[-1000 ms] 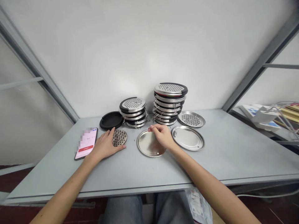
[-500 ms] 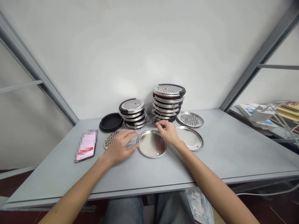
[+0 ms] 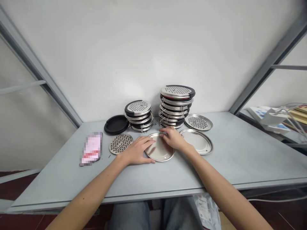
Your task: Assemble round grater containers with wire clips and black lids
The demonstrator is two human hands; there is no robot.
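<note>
A shallow round metal plate [image 3: 161, 150] with a raised rim and a small hole lies on the table before me. My left hand [image 3: 137, 150] is at its left side, fingers over the far-left rim and thumb stretched along the near-left edge, spread apart. At the far-right rim, my right hand [image 3: 174, 138] has its fingers bent over the edge, thumb inside the plate. Left of my left hand lies a perforated grater disc [image 3: 120, 143]. A second metal plate [image 3: 198, 142] sits just right of my right hand.
Behind stand a shorter stack [image 3: 139, 115] and a taller stack [image 3: 177, 107] of grater discs with black rims and wire clips. A black round tray [image 3: 116, 124] is at left, another grater disc [image 3: 199, 122] at right. A blurred phone [image 3: 91, 149] lies on the table [image 3: 240, 159].
My left hand has moved right, from beside the plate onto its left rim, uncovering the grater disc. My right hand has come down onto the far-right rim. The view has shifted slightly.
</note>
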